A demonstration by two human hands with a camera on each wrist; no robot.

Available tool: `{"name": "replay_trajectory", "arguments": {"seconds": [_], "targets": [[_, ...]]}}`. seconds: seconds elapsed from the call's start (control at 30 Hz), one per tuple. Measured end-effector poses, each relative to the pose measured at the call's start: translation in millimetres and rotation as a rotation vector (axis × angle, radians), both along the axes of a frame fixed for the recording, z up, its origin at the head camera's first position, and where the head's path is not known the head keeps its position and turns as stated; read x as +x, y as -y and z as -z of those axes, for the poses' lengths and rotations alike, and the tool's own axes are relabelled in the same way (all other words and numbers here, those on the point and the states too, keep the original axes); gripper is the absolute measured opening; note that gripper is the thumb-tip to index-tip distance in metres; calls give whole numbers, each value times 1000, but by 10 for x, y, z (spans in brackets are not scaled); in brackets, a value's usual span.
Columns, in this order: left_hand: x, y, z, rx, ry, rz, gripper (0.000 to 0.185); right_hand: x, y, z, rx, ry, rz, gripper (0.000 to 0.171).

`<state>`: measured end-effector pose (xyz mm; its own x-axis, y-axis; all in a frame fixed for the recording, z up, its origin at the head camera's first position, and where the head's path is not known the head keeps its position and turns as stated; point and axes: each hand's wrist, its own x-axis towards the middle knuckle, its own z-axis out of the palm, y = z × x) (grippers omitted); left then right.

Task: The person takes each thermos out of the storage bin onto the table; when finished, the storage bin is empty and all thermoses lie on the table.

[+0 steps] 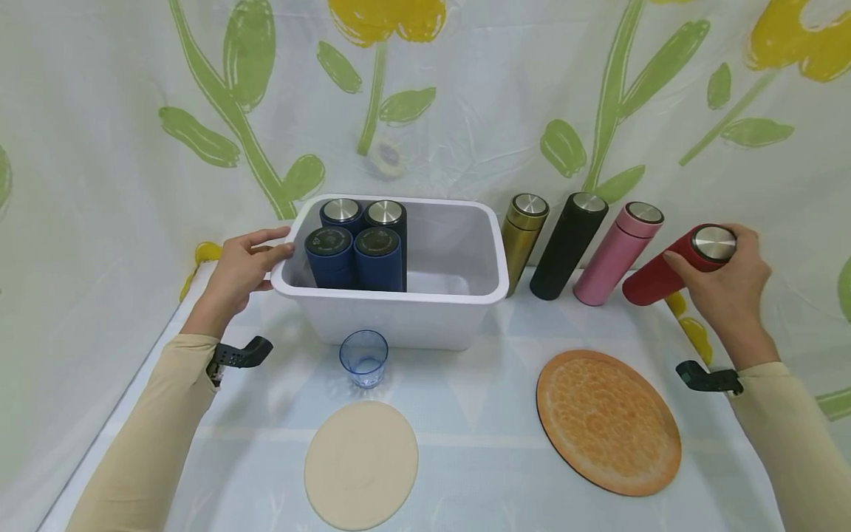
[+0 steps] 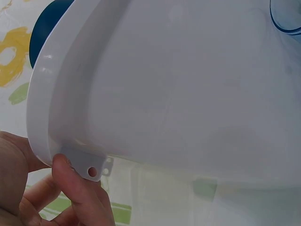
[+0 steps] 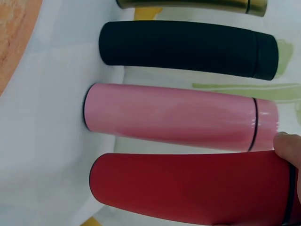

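Cream mat (image 1: 361,464) nearest on desk (image 1: 479,436) | right hand (image 1: 728,284) grips red flask (image 1: 678,266) at its cap end, body leaning toward bin | left hand (image 1: 242,270) holds white bin (image 1: 399,321) rim, far left.

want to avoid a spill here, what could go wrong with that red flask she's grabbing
The right hand grips the red flask only near its cap, so it could tip into the pink flask beside it and perhaps topple the row. The left hand holds just the white bin rim, and the blue cup stands close in front.
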<state>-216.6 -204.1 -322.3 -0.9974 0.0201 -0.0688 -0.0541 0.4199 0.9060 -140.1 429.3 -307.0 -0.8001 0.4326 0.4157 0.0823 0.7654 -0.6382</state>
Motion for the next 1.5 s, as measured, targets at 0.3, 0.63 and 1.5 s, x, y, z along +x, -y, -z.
{"name": "replay_trajectory", "arguments": {"seconds": [0.3, 0.63, 1.5], "targets": [[41, -4, -7, 2, -3, 6, 57, -111, -44, 70, -60, 120, 0, 78], [21, -30, -3, 11, -6, -4, 56, -226, -220, 45, -72, 175, 22, 81], [9, -10, -34, 0, 4, -3, 57, -523, -318, -27, -124, 266, -23, 88]]}}
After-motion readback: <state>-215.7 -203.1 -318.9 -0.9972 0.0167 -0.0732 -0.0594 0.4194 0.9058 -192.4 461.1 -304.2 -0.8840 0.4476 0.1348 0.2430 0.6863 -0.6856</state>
